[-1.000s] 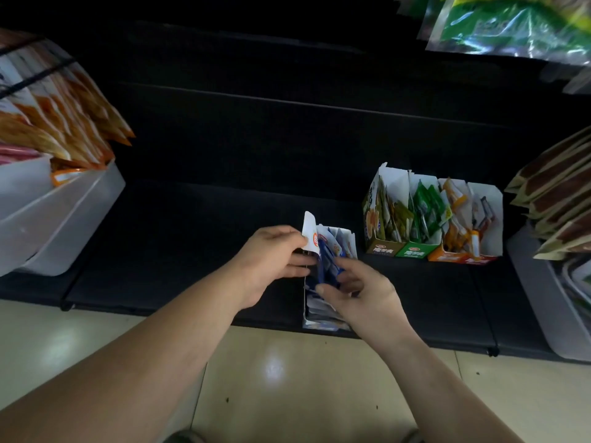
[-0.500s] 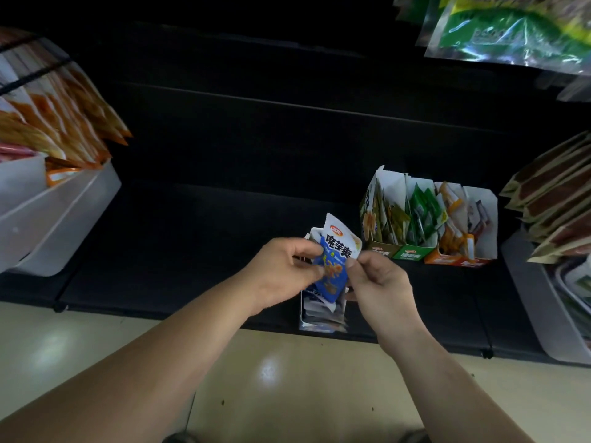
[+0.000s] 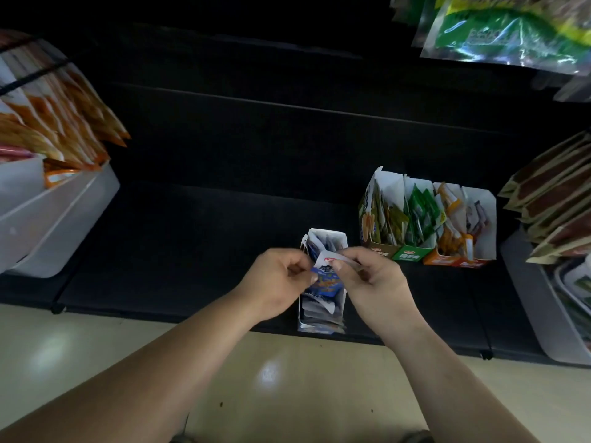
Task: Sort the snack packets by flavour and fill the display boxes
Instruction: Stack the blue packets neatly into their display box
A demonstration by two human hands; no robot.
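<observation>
Both the left hand [image 3: 281, 279] and right hand [image 3: 372, 276] pinch a blue packet [image 3: 326, 281] just above the white box [image 3: 323, 314].

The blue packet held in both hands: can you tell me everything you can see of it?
The blue packet is small and glossy, like plastic film: white at the top with a red logo, blue below with white characters and an orange picture. It is held roughly upright. The left hand pinches its left edge, the right hand its top. It sits over the white display box of similar packets, at the front of the dark shelf.
</observation>
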